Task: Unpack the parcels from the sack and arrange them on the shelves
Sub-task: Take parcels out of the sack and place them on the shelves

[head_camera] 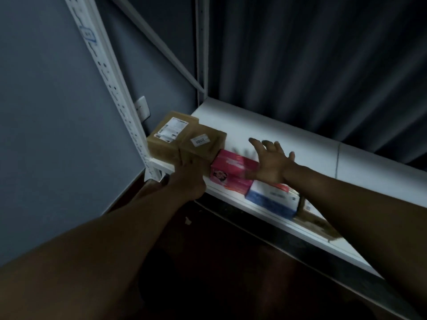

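On the white shelf point(265, 125) a row of parcels lies along the front edge. At the far left is a brown box with a printed label point(169, 132), then a second brown box with a small white sticker point(203, 144), then a pink box point(231, 172), then a blue and white box point(272, 199). My left hand point(184, 179) presses against the front of the second brown box. My right hand point(270, 160) hovers with spread fingers over the right end of the pink box, its thumb near the box's side. The sack is out of view.
A white perforated upright point(115, 93) stands at the shelf's left end, with a diagonal brace point(161, 45) behind it. A dark curtain point(323, 65) hangs behind the shelf and a blue wall point(46, 112) is at the left. A brown flat parcel point(318, 225) lies under my right forearm. Dark floor lies below.
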